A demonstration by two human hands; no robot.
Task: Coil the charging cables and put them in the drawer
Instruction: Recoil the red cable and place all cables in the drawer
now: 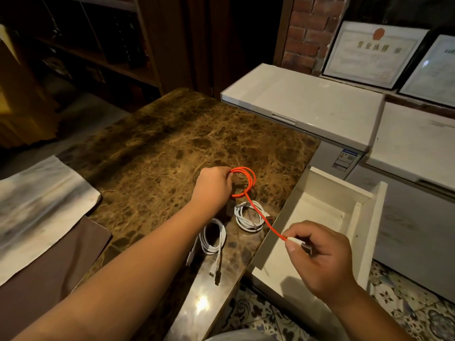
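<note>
My left hand grips the looped part of an orange cable above the brown marble counter. The cable's free end runs down to the right, where my right hand pinches its white plug over the drawer. Two white cables lie coiled on the counter: one near the counter's right edge, the other closer to me with its plugs trailing toward the front edge. The white drawer stands pulled out to the right of the counter, and nothing shows inside it.
Two white chest freezers stand behind and right of the drawer, with framed certificates against a brick wall. A pale cloth and brown fabric lie on the counter's left. Dark shelving stands at the back left. The floor below is patterned tile.
</note>
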